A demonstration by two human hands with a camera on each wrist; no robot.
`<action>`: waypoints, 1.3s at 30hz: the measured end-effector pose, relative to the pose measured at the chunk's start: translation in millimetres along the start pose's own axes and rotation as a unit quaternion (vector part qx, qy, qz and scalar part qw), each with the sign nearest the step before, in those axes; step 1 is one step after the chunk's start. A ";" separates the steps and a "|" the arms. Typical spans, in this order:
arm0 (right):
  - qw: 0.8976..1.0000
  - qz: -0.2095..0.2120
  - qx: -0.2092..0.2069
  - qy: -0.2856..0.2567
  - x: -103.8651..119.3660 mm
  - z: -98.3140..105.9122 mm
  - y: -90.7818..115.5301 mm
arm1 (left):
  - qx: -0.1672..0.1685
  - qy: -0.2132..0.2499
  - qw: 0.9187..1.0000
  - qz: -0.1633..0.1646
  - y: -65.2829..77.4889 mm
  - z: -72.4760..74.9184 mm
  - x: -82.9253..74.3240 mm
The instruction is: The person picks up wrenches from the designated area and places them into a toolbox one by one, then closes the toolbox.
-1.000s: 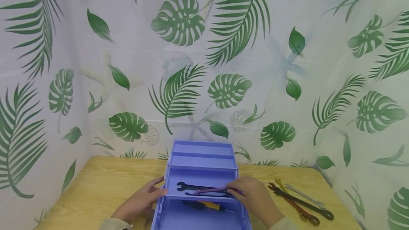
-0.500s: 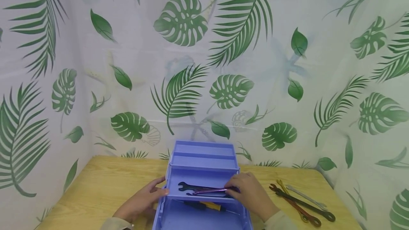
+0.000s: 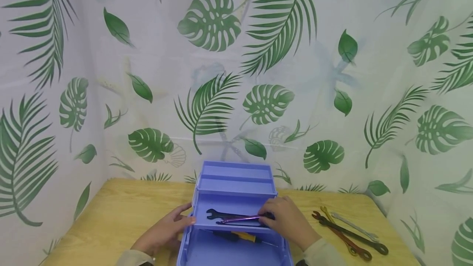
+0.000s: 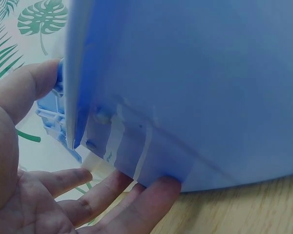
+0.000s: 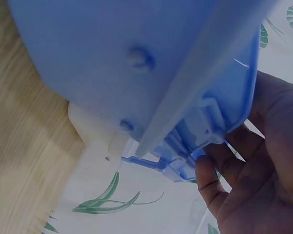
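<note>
A blue toolbox (image 3: 233, 253) stands on the table with its tiers unfolded. In its middle tray (image 3: 207, 199) lie a black wrench (image 3: 218, 215), a shiny purple wrench (image 3: 240, 218) and another dark one, partly covered. My right hand (image 3: 286, 223) pinches the right end of the purple wrench, with fingertips over the tray. At the toolbox's left side, my left hand (image 3: 164, 231) rests its thumb on the tray's edge; in the left wrist view its loosely spread fingers (image 4: 154, 204) touch the outer wall. The right wrist view hides the wrenches behind the tray.
Below the tray, a yellow-and-black screwdriver (image 3: 245, 237) lies in the lower compartment. Right of the toolbox, several loose wrenches, including a long black one (image 3: 352, 233) and a silver one (image 3: 356, 227), overlap on the wooden table (image 3: 122, 206). Leaf-patterned cloth (image 3: 229, 65) hangs behind.
The right hand has shifted slightly left, and the purple wrench has gone lower among the others in the tray. My left hand keeps its place on the toolbox.
</note>
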State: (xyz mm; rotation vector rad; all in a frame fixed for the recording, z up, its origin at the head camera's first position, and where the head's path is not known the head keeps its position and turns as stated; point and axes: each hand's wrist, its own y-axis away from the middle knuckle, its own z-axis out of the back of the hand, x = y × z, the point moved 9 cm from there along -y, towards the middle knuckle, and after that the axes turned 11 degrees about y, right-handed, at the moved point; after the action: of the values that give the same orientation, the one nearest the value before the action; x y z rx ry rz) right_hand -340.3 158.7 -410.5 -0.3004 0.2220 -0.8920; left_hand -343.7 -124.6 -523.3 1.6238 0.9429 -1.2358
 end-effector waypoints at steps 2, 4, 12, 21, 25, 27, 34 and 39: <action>1.000 0.002 0.004 -0.001 1.3 -1.0 -1.1 | 0.001 0.001 1.000 0.001 -0.1 -0.3 0.0; 1.000 0.004 0.007 0.000 2.3 -2.6 -2.1 | -0.003 0.001 1.000 0.003 0.3 0.1 -0.2; 1.000 0.012 0.015 0.012 5.6 -5.9 -2.7 | -0.011 -0.006 1.000 0.009 0.9 1.1 0.4; 1.000 0.017 0.000 -0.001 6.4 2.4 -0.7 | -0.015 -0.009 1.000 0.010 0.7 1.2 -0.3; 0.998 -0.002 -0.060 -0.025 -1.9 15.8 7.3 | -0.020 -0.010 1.000 0.014 1.3 1.5 -0.4; 0.994 -0.020 -0.101 -0.029 -10.6 24.2 15.0 | -0.020 -0.008 1.000 0.013 2.1 1.0 -1.5; 0.983 -0.121 -0.132 -0.025 -60.2 31.9 51.6 | -0.018 -0.006 1.000 0.014 2.6 -0.9 -3.5; 0.979 -0.158 -0.126 -0.021 -92.9 31.5 80.8 | -0.007 0.001 1.000 0.012 2.6 -2.4 -3.7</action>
State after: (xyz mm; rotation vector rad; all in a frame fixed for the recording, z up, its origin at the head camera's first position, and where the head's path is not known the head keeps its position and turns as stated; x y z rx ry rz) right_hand -328.2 285.0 -403.1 -0.6026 0.2519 -1.1731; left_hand -341.3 -123.4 -518.9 1.6220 0.9288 -1.2080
